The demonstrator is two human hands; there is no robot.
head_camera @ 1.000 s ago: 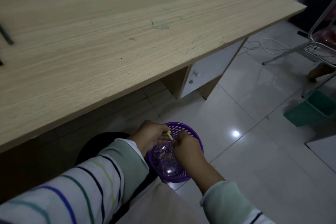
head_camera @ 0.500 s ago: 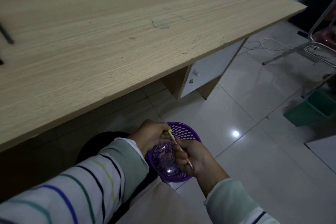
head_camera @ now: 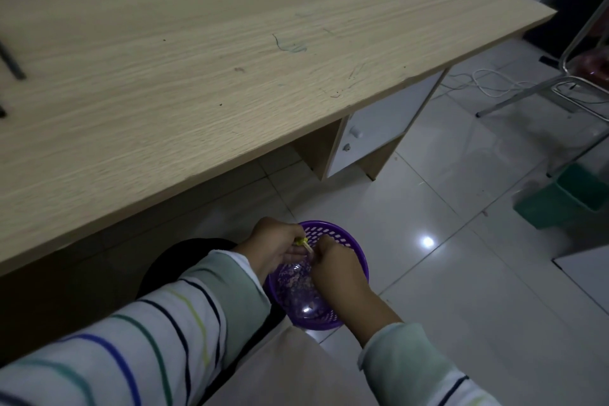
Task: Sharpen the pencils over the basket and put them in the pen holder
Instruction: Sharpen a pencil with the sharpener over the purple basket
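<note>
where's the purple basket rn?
Head view, bottom centre: the purple basket sits low in front of the person, under both hands, left hand and right hand, below the desk front edge.

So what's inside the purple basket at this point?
The purple basket holds a scatter of pale shavings on its floor. The left hand and right hand, working a pencil above it, cover part of the inside, so the rest is hidden.

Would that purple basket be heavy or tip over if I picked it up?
Probably light: the basket looks like thin plastic full of holes, holding only shavings. It's wide and shallow, so it likely sits steady, but tilting it could spill the shavings.
</note>
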